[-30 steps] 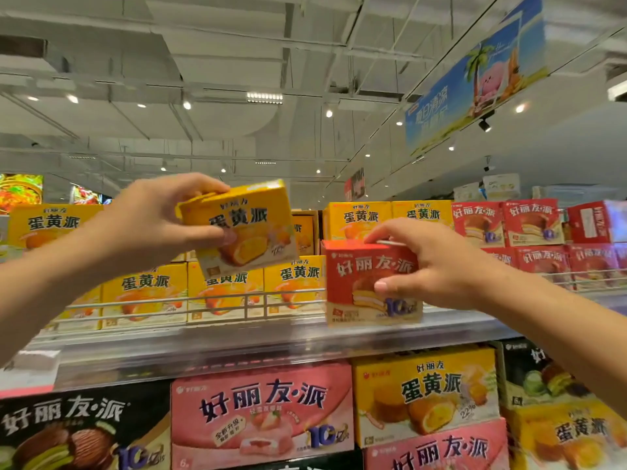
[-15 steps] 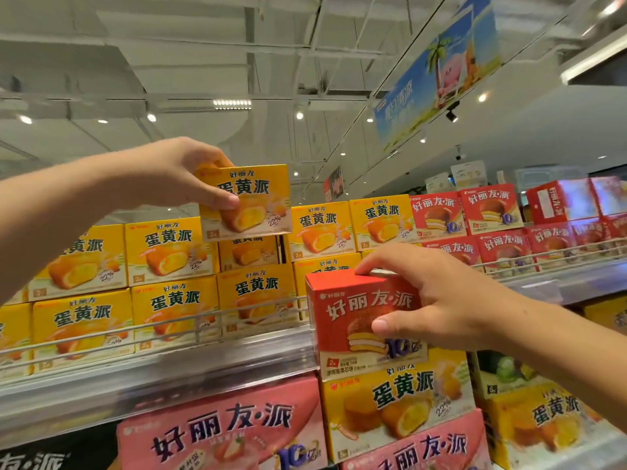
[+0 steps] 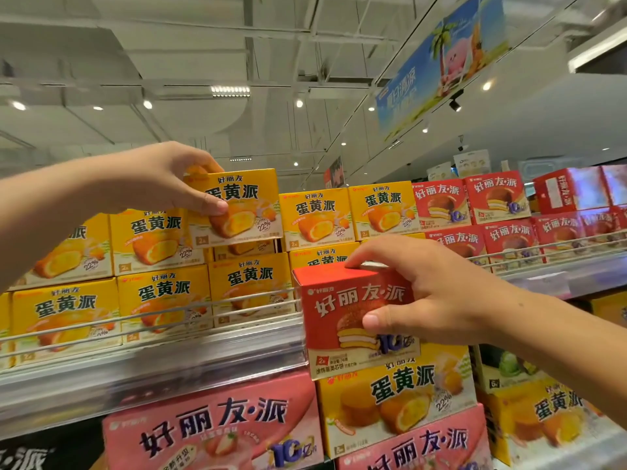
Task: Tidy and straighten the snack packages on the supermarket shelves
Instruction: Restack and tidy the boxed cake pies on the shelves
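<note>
My left hand (image 3: 163, 179) grips a small yellow egg-yolk pie box (image 3: 242, 206) by its upper left corner, holding it level with the top row of yellow boxes (image 3: 315, 217) on the upper shelf. My right hand (image 3: 431, 293) grips a small red pie box (image 3: 342, 310) from its right side, thumb on the front face, fingers over the top. The red box hangs in front of the shelf rail, lower than the yellow stack. Two rows of yellow boxes (image 3: 163, 296) stand behind the wire rail.
A wire rail and clear shelf lip (image 3: 152, 364) run along the upper shelf. Red boxes (image 3: 468, 201) are stacked to the right. Large pink boxes (image 3: 210, 425) and a large yellow box (image 3: 400, 398) fill the lower shelf. A blue banner (image 3: 437, 62) hangs overhead.
My left hand has carried the yellow box up against the top row of the stack. My right hand has drawn the red box down and off the shelf edge.
</note>
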